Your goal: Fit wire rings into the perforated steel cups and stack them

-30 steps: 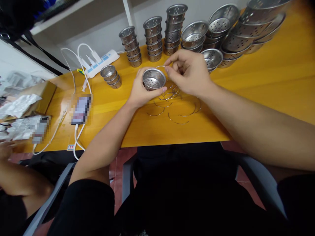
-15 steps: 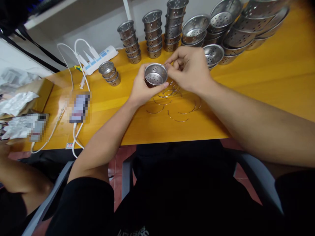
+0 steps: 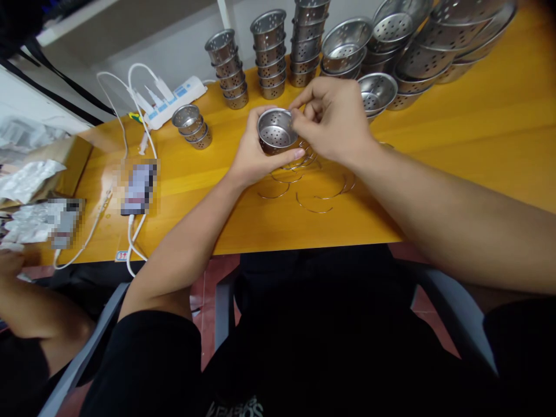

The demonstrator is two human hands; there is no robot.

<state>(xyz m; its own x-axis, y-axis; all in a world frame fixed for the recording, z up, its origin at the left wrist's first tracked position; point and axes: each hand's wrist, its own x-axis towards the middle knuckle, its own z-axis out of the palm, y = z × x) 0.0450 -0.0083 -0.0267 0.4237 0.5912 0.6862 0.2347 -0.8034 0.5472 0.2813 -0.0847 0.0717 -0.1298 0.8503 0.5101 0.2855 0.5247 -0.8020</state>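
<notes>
My left hand (image 3: 252, 152) is wrapped round a small perforated metal cup (image 3: 277, 130), its thumb along the near side. The cup's mouth tilts towards me and its inside looks bare. At the cup's right rim, my right hand (image 3: 332, 119) is closed in a pinch. Whatever lies between those fingertips is too small and hidden to make out. Several thin curved wires (image 3: 315, 209) lie loose on the table below the hands, some partly covered by them.
Stacked perforated cups (image 3: 232, 72) and larger strainer bowls (image 3: 347, 46) line the back of the yellow table (image 3: 478, 139). A short cup stack (image 3: 195, 127), a power strip (image 3: 178, 101) and a phone (image 3: 139, 188) with cables stand left. Another person's arm (image 3: 39, 307) is at far left.
The cup has shifted slightly right, closer under my right fingertips, and its mouth is turned a little. The pinch stays at the rim. The view has shifted slightly.
</notes>
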